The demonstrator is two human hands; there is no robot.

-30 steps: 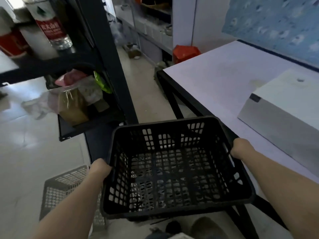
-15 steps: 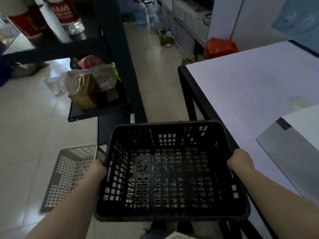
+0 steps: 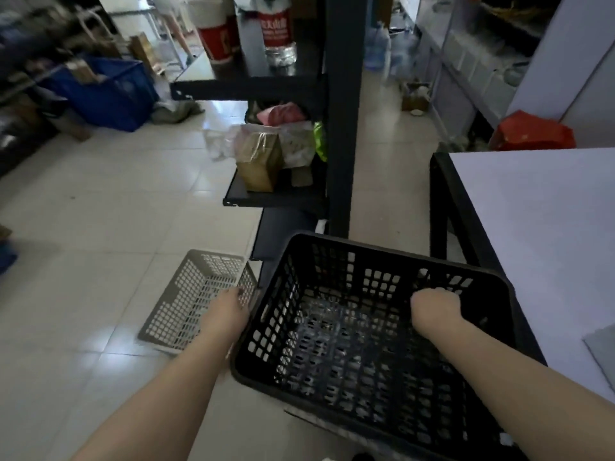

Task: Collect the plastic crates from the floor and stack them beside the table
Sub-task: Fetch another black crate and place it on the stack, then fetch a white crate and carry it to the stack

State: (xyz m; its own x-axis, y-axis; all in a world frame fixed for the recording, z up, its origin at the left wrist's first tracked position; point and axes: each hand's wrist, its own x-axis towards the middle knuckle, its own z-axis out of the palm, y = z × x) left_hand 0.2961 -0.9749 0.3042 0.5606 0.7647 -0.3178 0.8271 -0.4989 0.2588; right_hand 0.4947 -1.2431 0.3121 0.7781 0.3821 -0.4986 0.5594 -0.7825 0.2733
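A black plastic crate (image 3: 336, 371) with lattice walls sits low, tilted, beside the white table (image 3: 539, 227). My left hand (image 3: 229, 311) lies just outside the crate's left rim with its fingers stretched forward and grips nothing. My right hand (image 3: 436, 307) hovers over the crate's inside, away from the right rim, fingers curled into a fist. A grey plastic crate (image 3: 186, 307) stands on the floor to the left of the black one, partly hidden by my left hand.
A black metal shelf post (image 3: 342, 128) rises right behind the black crate, and its low shelf (image 3: 276, 197) holds bags. A blue bin (image 3: 109, 91) stands at the far left, a red bag (image 3: 532, 131) beyond the table. Pale floor tiles (image 3: 83, 261) stretch to the left.
The black crate has gone down and to the right, next to the table. Both hands have let go of its rims, and the right one has moved in over the crate. My view has swung left.
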